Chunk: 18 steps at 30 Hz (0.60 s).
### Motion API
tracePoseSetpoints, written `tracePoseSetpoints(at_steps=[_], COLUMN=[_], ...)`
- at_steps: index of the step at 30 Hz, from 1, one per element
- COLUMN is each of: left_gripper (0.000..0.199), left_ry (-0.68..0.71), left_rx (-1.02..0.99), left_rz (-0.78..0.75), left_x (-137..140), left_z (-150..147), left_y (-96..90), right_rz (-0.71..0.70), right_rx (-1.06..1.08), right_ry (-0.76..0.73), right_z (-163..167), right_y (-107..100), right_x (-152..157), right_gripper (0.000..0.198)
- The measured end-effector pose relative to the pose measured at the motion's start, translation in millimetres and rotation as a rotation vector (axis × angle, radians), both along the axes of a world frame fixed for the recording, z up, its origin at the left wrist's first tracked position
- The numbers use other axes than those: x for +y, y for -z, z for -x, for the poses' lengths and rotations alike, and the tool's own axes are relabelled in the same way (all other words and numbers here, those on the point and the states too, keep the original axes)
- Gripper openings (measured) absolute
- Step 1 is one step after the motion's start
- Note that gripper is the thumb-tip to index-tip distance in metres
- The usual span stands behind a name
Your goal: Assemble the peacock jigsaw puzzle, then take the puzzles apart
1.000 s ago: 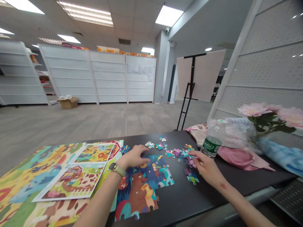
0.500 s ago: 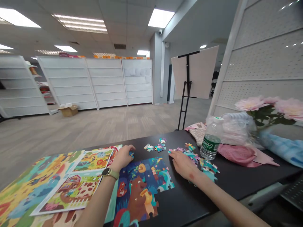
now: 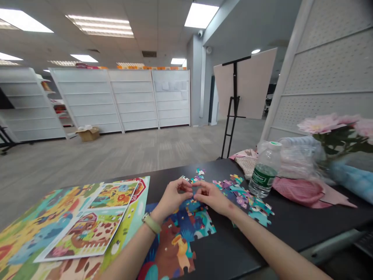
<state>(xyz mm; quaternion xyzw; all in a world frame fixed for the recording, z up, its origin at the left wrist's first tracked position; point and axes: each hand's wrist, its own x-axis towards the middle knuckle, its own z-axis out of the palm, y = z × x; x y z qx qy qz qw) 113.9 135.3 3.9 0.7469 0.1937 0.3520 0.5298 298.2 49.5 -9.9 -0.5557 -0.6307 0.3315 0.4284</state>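
My left hand (image 3: 177,194) and my right hand (image 3: 212,197) meet fingertip to fingertip above the upper right edge of a partly assembled jigsaw puzzle (image 3: 175,249) with a brown bear on a dark blue night scene. The left fingers are curled into a pinch; the small puzzle piece they had is mostly hidden now. Bent fingers and thumb close my right hand too, and whatever lies between them is hidden. Just beyond the hands lie loose puzzle pieces (image 3: 200,171). More joined and loose pieces (image 3: 239,190) spread to the right of my right hand.
On the left, printed picture sheets (image 3: 87,233) lie over a larger colourful sheet (image 3: 35,221). A water bottle (image 3: 263,175) stands on the black table (image 3: 224,249) at the right, near pink cloth (image 3: 300,190), plastic wrapping and flowers (image 3: 323,124). An easel (image 3: 233,101) stands behind.
My left hand has moved right with its piece, from the puzzle's upper left to its upper right. My right hand has left the loose pieces and moved left to meet it.
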Motion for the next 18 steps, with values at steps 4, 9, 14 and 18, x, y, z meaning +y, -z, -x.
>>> tracePoseSetpoints(at_steps=[4, 9, 14, 18], left_gripper=[0.023, 0.042, 0.049, 0.069], left_ry=[-0.043, 0.065, 0.109, 0.091], left_rx=[0.090, 0.407, 0.565, 0.441], left_rz=[-0.173, -0.511, -0.614, -0.535], left_x=[-7, -15, -22, -24], left_z=[2, 14, 13, 9], left_y=[0.1, -6.3, -5.9, -0.9], right_rz=[0.009, 0.020, -0.012, -0.103], right_rx=[-0.130, -0.290, -0.355, -0.365], right_ry=[0.110, 0.180, 0.193, 0.173], right_z=[-33, -57, -50, -43], right_y=[1, 0, 0, -6], right_x=[-4, -7, -6, -9], right_gripper=[0.036, 0.025, 0.024, 0.028])
